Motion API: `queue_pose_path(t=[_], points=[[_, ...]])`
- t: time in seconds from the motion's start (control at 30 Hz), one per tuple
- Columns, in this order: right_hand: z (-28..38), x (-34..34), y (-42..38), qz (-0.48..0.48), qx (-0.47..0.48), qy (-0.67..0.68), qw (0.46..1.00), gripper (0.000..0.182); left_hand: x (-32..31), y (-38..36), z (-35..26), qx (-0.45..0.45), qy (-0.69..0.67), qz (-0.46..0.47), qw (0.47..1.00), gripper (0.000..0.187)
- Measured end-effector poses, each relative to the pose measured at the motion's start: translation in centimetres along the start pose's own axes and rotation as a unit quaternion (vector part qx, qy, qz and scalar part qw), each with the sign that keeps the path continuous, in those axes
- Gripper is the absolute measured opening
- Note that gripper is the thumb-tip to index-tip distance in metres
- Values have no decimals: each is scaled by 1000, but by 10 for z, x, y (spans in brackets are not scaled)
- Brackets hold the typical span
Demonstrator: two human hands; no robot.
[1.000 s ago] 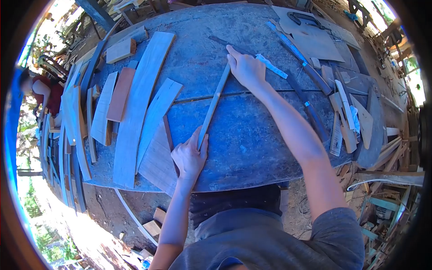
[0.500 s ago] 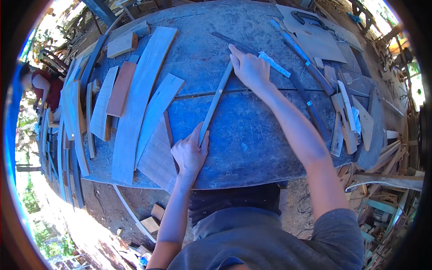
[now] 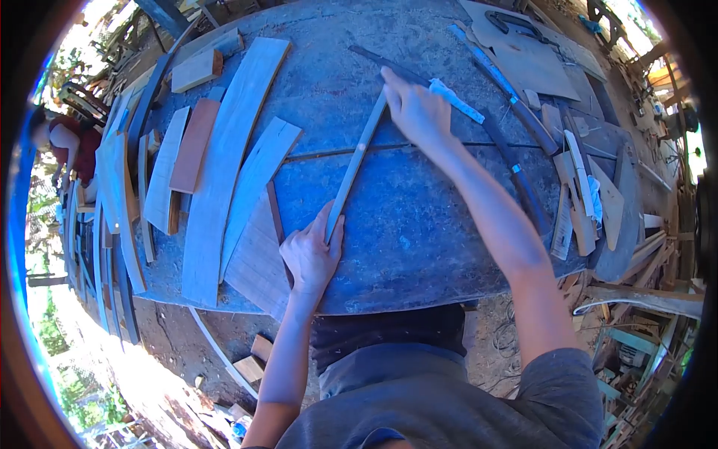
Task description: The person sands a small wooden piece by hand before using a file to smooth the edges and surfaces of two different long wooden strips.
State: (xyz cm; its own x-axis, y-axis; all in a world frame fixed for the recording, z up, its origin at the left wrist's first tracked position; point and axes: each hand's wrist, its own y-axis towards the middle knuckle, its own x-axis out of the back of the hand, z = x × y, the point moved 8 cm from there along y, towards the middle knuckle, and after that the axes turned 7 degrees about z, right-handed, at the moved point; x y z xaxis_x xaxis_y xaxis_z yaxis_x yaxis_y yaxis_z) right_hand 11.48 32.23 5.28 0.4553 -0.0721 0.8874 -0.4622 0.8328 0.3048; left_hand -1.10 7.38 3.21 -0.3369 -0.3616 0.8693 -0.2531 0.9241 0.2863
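A thin wooden strip (image 3: 357,156) lies slantwise across the worn blue table (image 3: 419,247). My left hand (image 3: 313,248) is closed round its near end. At the far end, my right hand (image 3: 417,108) has its fingers around the tip, with the index finger reaching past it; the grip is partly hidden. Just beyond my right hand is a dark, narrow bar (image 3: 385,63), with a light blue-white wrapped piece (image 3: 456,101) at its right. A wide board (image 3: 258,251) rests left of my left hand.
Long boards (image 3: 235,172) and a reddish block (image 3: 196,146) lie on the left. On the right are a dark tool with a blue band (image 3: 514,101), wood offcuts (image 3: 580,191) and a black clamp (image 3: 516,26). A person (image 3: 71,146) is at the far left.
The view has shifted slightly, so the boards sit a little further left and up. Both hands keep their places on the strip, with the right hand's fingers slightly changed.
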Motion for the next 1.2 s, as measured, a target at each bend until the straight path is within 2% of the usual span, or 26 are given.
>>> queue_pose_path(t=[0.1,0.13,0.2,0.23,0.3,0.33,0.4,0.47,0.53,0.57,0.63,0.73,0.77,0.87,0.9,0.93,1.0,1.07,1.1,1.2], points=[[64,-1,-65,116,92,6,989,35,-2,0,2,1,5,3,1000,26],[68,-5,-74,119,89,9,989,35,-2,2,3,1,6,7,1000,26],[84,-6,-98,97,181,52,977,43,0,1,-2,-11,15,1,1000,26],[72,-1,-76,88,132,9,987,41,-1,1,-3,-12,13,6,1000,26],[28,4,-17,101,35,34,994,32,1,1,-1,6,8,9,1000,26],[19,-1,-3,98,37,35,994,32,2,1,-3,4,9,6,1000,26],[3,-3,16,21,8,-30,999,32,0,1,0,19,7,12,1000,26],[21,8,-6,-10,25,-23,999,33,-1,-1,0,12,3,4,1000,26],[64,2,-54,118,59,-17,991,39,-3,3,4,11,4,-2,1000,26],[72,-2,-67,123,63,-14,990,39,-3,3,2,1,13,-6,1000,26],[92,-6,-96,136,158,38,977,42,-3,-2,1,-2,20,4,1000,27],[33,2,-18,87,32,6,996,35,0,0,-3,2,4,1,1000,26],[8,-1,6,23,24,24,999,34,0,0,-2,5,-6,-2,1000,26],[1,2,13,-38,-3,-12,999,34,2,2,-1,0,-17,-14,1000,26],[10,-1,-1,-28,19,5,999,37,1,1,-1,3,-17,-14,1000,26],[29,-2,-22,26,30,-6,999,39,2,2,0,3,-19,-20,1000,26],[71,-13,-75,66,123,45,989,36,-1,1,1,-2,-1,-12,1000,26],[96,-3,-98,138,154,0,978,36,0,1,1,-2,-1,-6,1000,26],[87,-6,-90,142,151,1,978,36,1,1,-1,-4,-2,-8,1000,26],[22,-3,-11,53,57,-19,997,39,1,1,-1,1,-20,-15,1000,27]])
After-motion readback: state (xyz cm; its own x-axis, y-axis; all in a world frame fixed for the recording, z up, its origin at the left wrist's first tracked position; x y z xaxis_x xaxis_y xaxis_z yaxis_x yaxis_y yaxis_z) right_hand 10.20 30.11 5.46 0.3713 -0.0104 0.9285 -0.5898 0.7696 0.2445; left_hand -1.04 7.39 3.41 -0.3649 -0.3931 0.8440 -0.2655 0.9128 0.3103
